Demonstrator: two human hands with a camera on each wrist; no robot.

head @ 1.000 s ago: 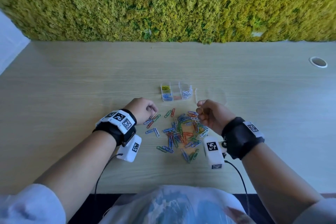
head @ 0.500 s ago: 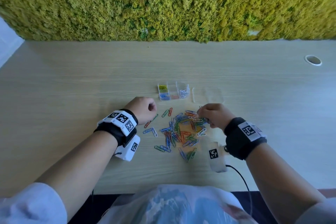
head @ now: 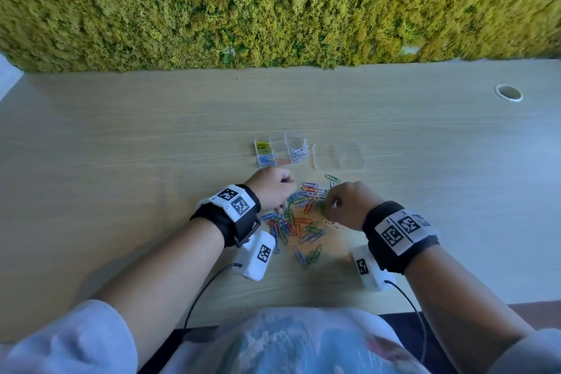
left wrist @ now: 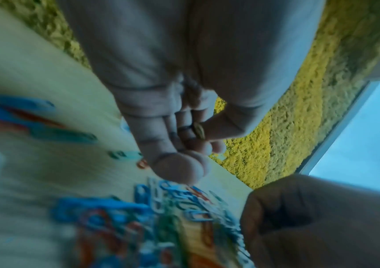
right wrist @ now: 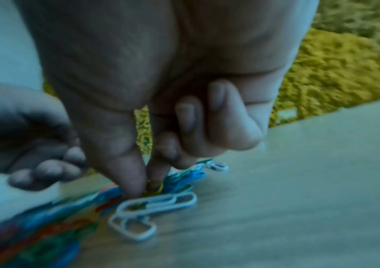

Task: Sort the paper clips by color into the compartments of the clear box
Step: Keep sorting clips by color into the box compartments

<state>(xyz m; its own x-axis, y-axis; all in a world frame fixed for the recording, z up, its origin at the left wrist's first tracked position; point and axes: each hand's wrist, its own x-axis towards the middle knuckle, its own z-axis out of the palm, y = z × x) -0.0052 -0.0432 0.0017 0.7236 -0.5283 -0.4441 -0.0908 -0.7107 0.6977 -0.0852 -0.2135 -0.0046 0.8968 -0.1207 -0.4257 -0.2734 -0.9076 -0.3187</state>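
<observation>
My left hand (head: 271,188) hovers at the left edge of the paper clip pile (head: 299,218), fingers curled in. In the left wrist view a yellow clip (left wrist: 198,130) sits pinched between thumb and curled fingers, so that hand is already carrying one. The danger here, I think, is that it slips out unnoticed while my attention is on the other side, since the hold looks light.

In the middle, the loose clips lie tangled on the table (head: 121,146), blue, green, red and white overlapping. The clear box (head: 280,150) stands just beyond the pile, with yellow, blue and white clips already in separate compartments, and its lid (head: 338,155) lies flat to its right.

My right hand (head: 346,206) is down on the pile's right edge, thumb and forefinger nipped together on a yellow-looking clip (right wrist: 154,186), the other fingers folded. White clips (right wrist: 152,206) lie right against it. If they are hooked on, lifting may drag them along and put the wrong colour in the compartment.
</observation>
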